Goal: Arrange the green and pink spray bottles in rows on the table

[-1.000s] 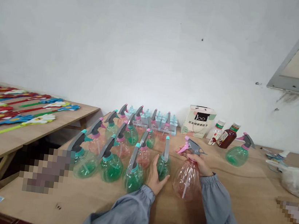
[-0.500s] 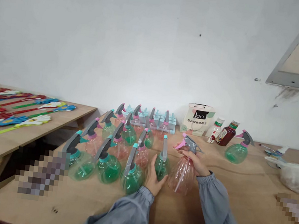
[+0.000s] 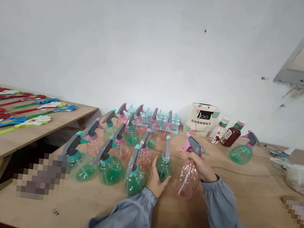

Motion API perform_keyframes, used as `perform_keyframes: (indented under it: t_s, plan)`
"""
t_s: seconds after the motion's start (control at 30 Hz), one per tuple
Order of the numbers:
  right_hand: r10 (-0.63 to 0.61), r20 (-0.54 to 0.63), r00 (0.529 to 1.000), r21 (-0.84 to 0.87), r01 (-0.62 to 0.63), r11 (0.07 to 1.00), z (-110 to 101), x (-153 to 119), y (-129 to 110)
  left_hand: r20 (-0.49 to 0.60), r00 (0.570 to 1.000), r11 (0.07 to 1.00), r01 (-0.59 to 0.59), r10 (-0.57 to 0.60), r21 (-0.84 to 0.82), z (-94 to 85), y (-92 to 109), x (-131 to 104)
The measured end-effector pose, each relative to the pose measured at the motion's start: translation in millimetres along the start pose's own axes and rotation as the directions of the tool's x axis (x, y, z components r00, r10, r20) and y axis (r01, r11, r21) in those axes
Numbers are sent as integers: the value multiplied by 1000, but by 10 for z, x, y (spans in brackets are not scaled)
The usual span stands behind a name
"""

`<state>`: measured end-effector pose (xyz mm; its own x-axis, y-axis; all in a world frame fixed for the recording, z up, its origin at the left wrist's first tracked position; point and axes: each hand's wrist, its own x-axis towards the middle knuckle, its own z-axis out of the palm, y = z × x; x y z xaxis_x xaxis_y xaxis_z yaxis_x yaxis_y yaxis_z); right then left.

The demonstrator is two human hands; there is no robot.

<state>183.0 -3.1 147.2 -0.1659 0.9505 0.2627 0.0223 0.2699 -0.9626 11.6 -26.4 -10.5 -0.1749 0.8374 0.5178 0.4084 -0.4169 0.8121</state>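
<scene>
My left hand (image 3: 157, 182) is cupped around the lower part of a green spray bottle (image 3: 163, 169), thumb on one side and fingers on the other. That bottle stands upright on the table, its grey trigger head topped with a turquoise nozzle. Just to the right, my right hand (image 3: 200, 166) grips the neck of a clear pink spray bottle (image 3: 186, 180), which has a grey head and pink nozzle. A pale tube shows inside it. Left of my hands, more green and pink spray bottles stand in rows, the closest being a green spray bottle (image 3: 134, 181).
Behind the rows is a light-blue rack (image 3: 177, 126). A paper bag (image 3: 201, 120), two drink bottles (image 3: 225, 133), a lone green spray bottle (image 3: 241, 154) and a plastic bag (image 3: 302, 178) are at the right. Colourful hand-shaped sticks (image 3: 13, 122) cover another table at the left.
The pink spray bottle and my right hand have shifted slightly to the right, with the head turned a little. My left hand stays around the green bottle. The camera view has moved slightly.
</scene>
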Motion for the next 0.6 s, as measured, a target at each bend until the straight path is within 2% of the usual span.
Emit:
perform_keyframes:
  t_s: [0.1,0.2,0.43,0.6]
  plan:
    - [7,41,999,11,-8,1000,0,-25,-45,0,1000,1000,-12,12,21,1,-9,-6]
    - [39,22,999,32,-40,999,12,-37,-49,21,1000,999,-20,20,29,-13,-10,-6]
    - [-4,30,1000,28,3,1000,19,-9,-37,17,1000,1000,-14,14,6,-11,-25,-19]
    - [35,82,996,93,-43,995,20,-18,-122,16,1000,1000,0,0,13,-5,-19,-18]
